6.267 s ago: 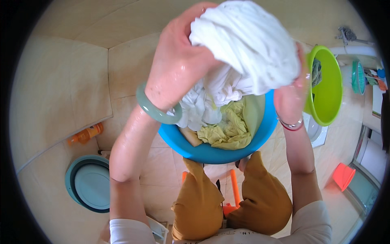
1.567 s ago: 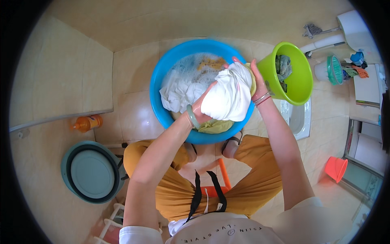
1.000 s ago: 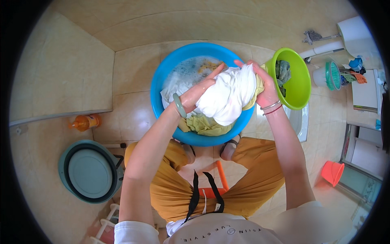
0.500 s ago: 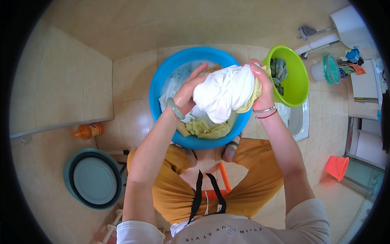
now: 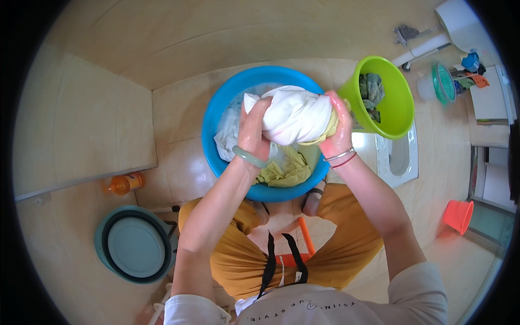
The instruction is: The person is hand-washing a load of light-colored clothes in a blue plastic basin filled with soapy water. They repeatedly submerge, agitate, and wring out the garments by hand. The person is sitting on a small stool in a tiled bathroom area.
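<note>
Over a blue basin [image 5: 212,116] I hold up a bunched, twisted white garment [image 5: 297,116] with pale yellow trim along its right side. My left hand [image 5: 254,125], with a green bangle at its wrist, is closed round the garment's left end. Round the right end, by the yellow part, my right hand [image 5: 340,127] is gripping. Below in the basin lie a yellow-green cloth [image 5: 284,170] and more white cloth [image 5: 227,138] in sudsy water.
A lime-green bucket [image 5: 401,108] with dark green cloth stands right of the basin, by a squat toilet [image 5: 400,157]. To the left are an orange bottle [image 5: 126,184] and a grey-green tub [image 5: 135,246]. A red bucket [image 5: 459,216] stands at the right.
The white garment is now gathered into a narrower, more twisted roll. My left hand has turned and closed further round its end. The whole view has shifted slightly.
</note>
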A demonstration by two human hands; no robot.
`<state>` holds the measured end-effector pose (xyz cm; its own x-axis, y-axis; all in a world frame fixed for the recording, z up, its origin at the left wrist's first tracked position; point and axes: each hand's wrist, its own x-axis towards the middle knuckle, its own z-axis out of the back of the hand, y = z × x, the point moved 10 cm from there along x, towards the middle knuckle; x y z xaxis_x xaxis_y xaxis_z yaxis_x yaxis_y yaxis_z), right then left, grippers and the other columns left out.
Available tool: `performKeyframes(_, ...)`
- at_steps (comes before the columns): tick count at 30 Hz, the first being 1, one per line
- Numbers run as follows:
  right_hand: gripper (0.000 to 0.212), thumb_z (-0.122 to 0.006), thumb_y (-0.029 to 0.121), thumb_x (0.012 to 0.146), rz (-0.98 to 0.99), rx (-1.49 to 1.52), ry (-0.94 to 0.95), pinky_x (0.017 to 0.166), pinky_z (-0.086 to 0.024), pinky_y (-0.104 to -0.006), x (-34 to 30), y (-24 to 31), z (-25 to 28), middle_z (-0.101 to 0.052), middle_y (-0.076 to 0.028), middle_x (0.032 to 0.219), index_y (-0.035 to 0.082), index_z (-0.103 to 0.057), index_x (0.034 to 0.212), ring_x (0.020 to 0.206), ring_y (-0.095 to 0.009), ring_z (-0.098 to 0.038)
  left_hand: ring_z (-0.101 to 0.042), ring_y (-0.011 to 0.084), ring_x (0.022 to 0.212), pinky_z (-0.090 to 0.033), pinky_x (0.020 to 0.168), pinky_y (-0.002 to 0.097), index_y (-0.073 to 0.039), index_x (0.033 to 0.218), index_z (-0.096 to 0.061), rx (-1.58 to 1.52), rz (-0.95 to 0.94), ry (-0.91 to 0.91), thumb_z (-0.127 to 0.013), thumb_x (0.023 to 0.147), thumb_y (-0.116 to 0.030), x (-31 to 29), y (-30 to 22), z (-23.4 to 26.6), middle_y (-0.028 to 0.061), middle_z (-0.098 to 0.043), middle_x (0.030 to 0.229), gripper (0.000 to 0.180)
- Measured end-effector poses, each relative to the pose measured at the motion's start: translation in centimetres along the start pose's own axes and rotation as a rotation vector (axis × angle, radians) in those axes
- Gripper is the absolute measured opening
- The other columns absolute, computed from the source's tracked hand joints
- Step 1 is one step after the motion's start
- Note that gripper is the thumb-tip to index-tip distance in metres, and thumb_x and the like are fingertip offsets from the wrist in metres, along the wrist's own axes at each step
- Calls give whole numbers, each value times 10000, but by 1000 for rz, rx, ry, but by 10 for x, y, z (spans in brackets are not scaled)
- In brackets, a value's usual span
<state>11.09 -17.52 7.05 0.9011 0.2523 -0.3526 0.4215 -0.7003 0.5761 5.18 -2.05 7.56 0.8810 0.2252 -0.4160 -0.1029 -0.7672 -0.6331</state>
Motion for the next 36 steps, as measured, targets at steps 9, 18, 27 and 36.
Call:
performKeyframes(9, 235, -573, 303, 929, -328, 210, 44, 905, -493, -406, 4, -43, 6, -635, -79, 1039, 95, -599, 1037, 1005, -243, -615, -556, 270, 1095, -457, 907, 377, -82, 997, -606, 807, -731, 6, -726, 724, -64, -42, -61, -52, 143, -565, 1167, 298)
performKeyframes(18, 260, -474, 282, 987, -490, 286, 323, 930, -494, -385, -14, -35, -39, -620, -77, 1123, 99, -564, 1148, 1050, -226, -600, -577, 339, 1076, -484, 875, 404, -78, 927, -650, 1204, -1141, 412, -752, 614, -16, -94, -74, -124, 188, -570, 1187, 335)
performKeyframes(27, 158, -588, 245, 924, -484, 37, 286, 803, -543, -318, -11, -34, -30, -642, -44, 992, 113, -610, 1008, 916, -170, -640, -565, 395, 1081, -490, 884, 463, -129, 838, -673, 1350, -1200, 692, -801, 516, -97, -115, -52, -139, 174, -591, 1174, 348)
performKeyframes(36, 202, -608, 292, 912, -574, -124, 322, 707, -521, -276, -22, -41, -34, -629, -24, 895, 98, -606, 969, 803, -120, -606, -640, 300, 995, -492, 909, 460, -159, 748, -618, 1516, -1259, 889, -732, 522, -203, -143, -25, -147, 71, -655, 1059, 258)
